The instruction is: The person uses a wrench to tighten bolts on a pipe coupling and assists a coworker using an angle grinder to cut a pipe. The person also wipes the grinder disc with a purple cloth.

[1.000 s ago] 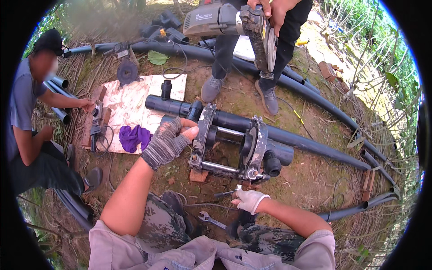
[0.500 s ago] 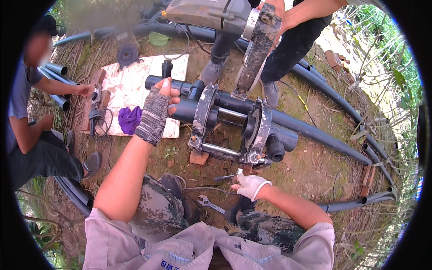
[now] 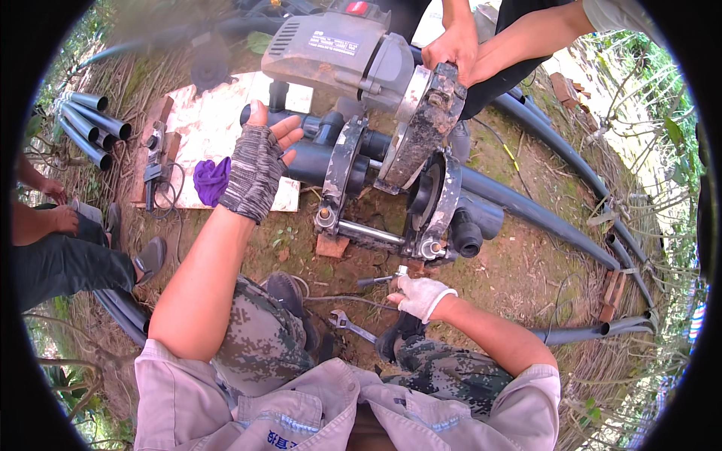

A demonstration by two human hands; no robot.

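My left hand (image 3: 259, 169), in a grey knit fingerless glove, is raised with its fingers apart, holding nothing, over a thick black pipe (image 3: 304, 161). In a white glove, my right hand (image 3: 423, 297) is closed round a small tool (image 3: 374, 281) with a dark bar and a silver end, its kind unclear. Just beyond that hand stands a pipe clamp frame with two ring jaws, the left ring (image 3: 342, 177) and the right ring (image 3: 444, 207). A grey electric pipe-facing machine (image 3: 338, 60) slants down between the rings, its worn disc (image 3: 421, 131) gripped from above by a co-worker's hands (image 3: 455, 52).
An adjustable wrench (image 3: 352, 326) lies on the ground between my feet. A pale board (image 3: 203, 120) at the left carries a purple cloth (image 3: 212, 180) and a corded tool (image 3: 154, 165). Another person sits at the left. Black pipes (image 3: 560, 154) curve along the right.
The co-worker's facing machine has lowered between the clamp rings and tilted toward me. The person at the left has drawn back from the corded tool. My hands have hardly moved.
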